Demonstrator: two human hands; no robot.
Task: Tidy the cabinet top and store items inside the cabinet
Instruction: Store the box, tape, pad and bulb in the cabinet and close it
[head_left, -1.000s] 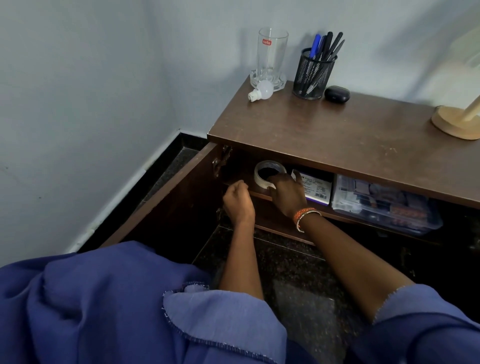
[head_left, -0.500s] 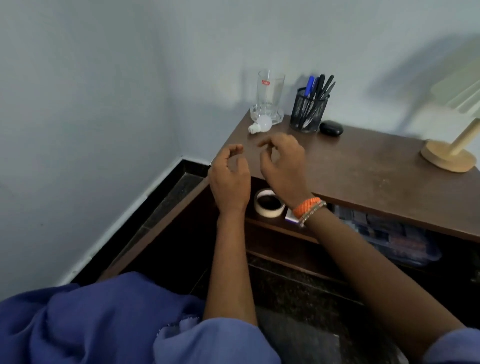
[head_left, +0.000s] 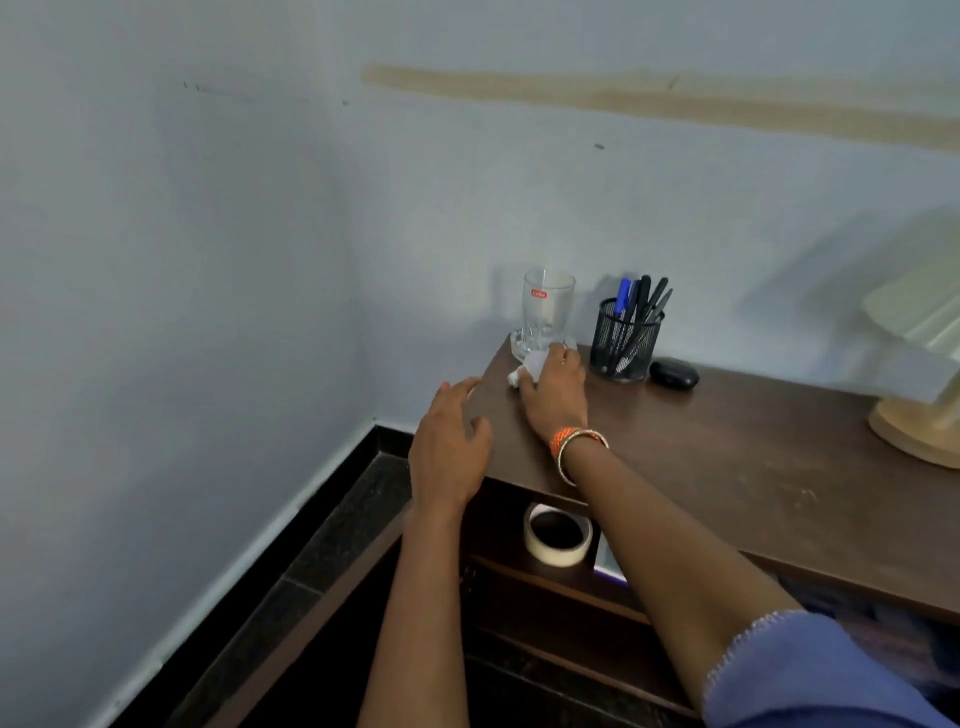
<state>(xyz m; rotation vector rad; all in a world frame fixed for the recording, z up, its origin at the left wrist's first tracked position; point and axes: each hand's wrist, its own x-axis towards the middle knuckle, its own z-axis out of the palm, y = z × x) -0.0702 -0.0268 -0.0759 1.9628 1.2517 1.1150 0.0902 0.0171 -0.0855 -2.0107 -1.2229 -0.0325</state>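
While left hand hovers loose-fingered, right hand grasps bulb on cabinet top

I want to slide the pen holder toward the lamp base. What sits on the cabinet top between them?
In the head view, a small black case sits right beside the pen holder; past it, bare cabinet top runs to the lamp base.

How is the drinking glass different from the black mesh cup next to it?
The glass is clear and empty; the mesh cup is black wire and holds pens. The glass stands taller and slimmer; the mesh cup is shorter and wider. Both stand upright on the cabinet top against the wall.
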